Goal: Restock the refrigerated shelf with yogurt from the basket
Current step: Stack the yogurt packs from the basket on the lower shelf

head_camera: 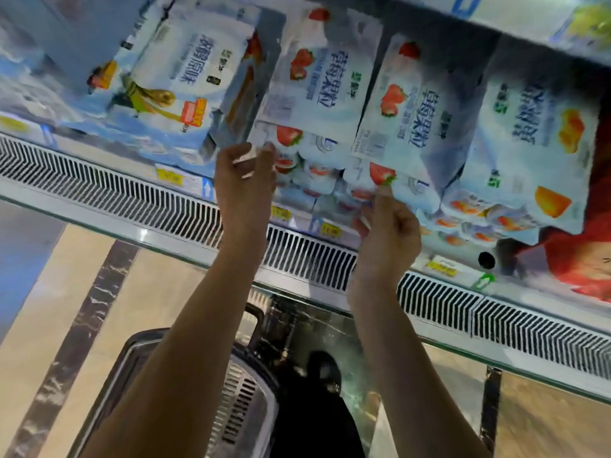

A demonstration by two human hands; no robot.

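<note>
**Yogurt packs (330, 94) in a row on the chilled shelf (297, 223), both hands at the front edge**

Edges and room
- Packed side against side, faces tilted. No gap seen between the left strawberry pack (314, 94) and the right strawberry pack (413, 120).
- Upper shelf (496, 24) close over the pack tops.
- Open room only in front, above the vent grille (132, 190) and down toward the floor.

Hands
- Left hand (244, 183) raised to the lower left corner of the left strawberry pack. Fingers fairly straight and apart, tips touching the edge, not closed round it.
- Right hand (388, 233) at the lower edge of the right strawberry pack. One digit stretched up against the wrapper, the rest curled. Pinch or plain touch: cannot tell.

Surroundings
- Blue-and-white pack (185, 71) to the left, yellow-fruit pack (535, 143) to the right, red package (582, 259) at far right.
- Dark slotted basket (238, 398) on the floor below the arms, black shoe (324, 371) just beside it.

Writing
- Large blue Chinese characters running sideways on each pack. Small print blurred.
- Yellow price tags (169, 176) along the shelf front, unreadable.
</note>
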